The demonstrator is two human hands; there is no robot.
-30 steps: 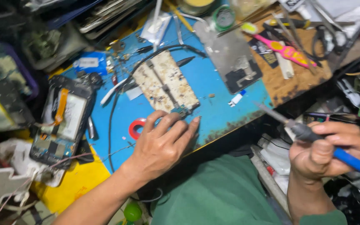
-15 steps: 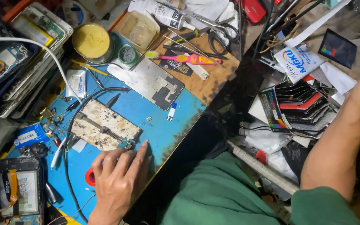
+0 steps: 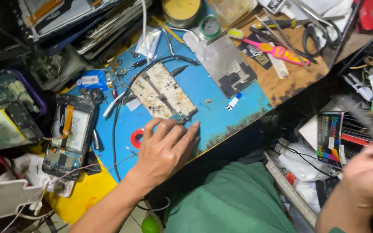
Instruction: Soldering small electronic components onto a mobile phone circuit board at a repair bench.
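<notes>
- Cream, stained metal holder plate with a spring rail [image 3: 164, 96], lying on the blue work mat [image 3: 234, 116], looks stiff and light; the small green circuit piece [image 3: 180, 118] clamped at its near end looks fragile, best held by its edges.
- The left hand [image 3: 165, 151] lies flat, fingers spread, fingertips just touching that piece.
- The right hand [image 3: 370, 177], blurred and well apart, closes around a dark tool handle [image 3: 363, 118].

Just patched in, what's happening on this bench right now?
A person sits at a cluttered blue work mat. The left hand lies flat on the mat, fingertips touching the near edge of a worn holder plate that carries a small circuit board. The right hand is off to the side over a stack of boxes, blurred, gripping a dark tool handle. An opened phone lies left of the mat.
</notes>
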